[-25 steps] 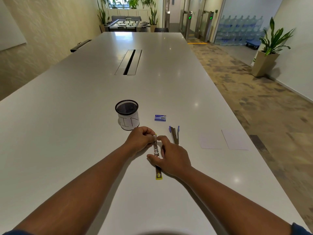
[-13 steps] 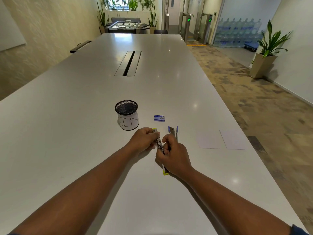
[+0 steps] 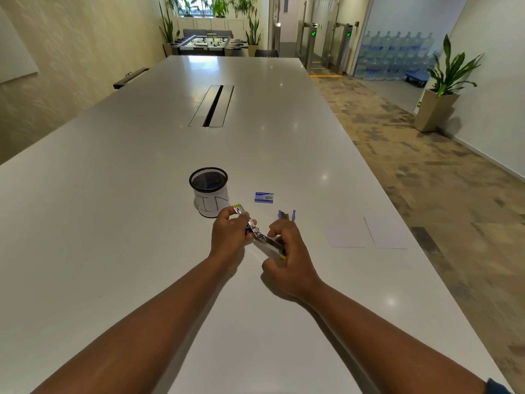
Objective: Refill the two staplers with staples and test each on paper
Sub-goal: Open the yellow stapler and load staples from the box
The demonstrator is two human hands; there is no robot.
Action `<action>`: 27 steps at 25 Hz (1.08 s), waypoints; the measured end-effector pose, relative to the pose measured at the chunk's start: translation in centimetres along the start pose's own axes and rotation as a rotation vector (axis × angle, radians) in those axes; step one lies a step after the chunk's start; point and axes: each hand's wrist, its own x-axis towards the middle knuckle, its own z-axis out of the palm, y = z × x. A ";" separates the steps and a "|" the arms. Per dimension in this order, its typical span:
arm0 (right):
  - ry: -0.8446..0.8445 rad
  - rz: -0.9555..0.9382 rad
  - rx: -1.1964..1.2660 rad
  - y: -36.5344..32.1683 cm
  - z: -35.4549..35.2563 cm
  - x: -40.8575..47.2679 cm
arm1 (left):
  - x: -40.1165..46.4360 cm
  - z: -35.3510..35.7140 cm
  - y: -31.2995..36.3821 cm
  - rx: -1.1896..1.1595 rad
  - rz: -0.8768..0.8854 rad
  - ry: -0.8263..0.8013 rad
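— Where does the yellow stapler [image 3: 262,236] lie?
— Between both hands above the table [image 3: 113,223], long axis from far-left to near-right. The left hand [image 3: 228,236] pinches its far end; the right hand [image 3: 287,263] curls round the near end.
— And the rest?
— The blue stapler [image 3: 287,216] and paper sheets [image 3: 368,233] wait rightward, nearer the right hand.

— What are you wearing on your arms?

— Very little, from what your head camera shows. Both your forearms are bare from the bottom edge of the view up to the wrists, and your left hand [image 3: 228,237] and right hand [image 3: 287,261] are bare too, with no gloves.

— Any sleeve at all?

— Only a sliver. At the lower right corner, a dark blue sleeve edge [image 3: 497,387] shows on your right arm. On your left arm, I cannot tell.
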 end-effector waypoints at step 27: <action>-0.042 0.100 -0.195 0.8 0.9 0.6 | -1.7 -0.6 -0.6 0.109 0.068 -0.383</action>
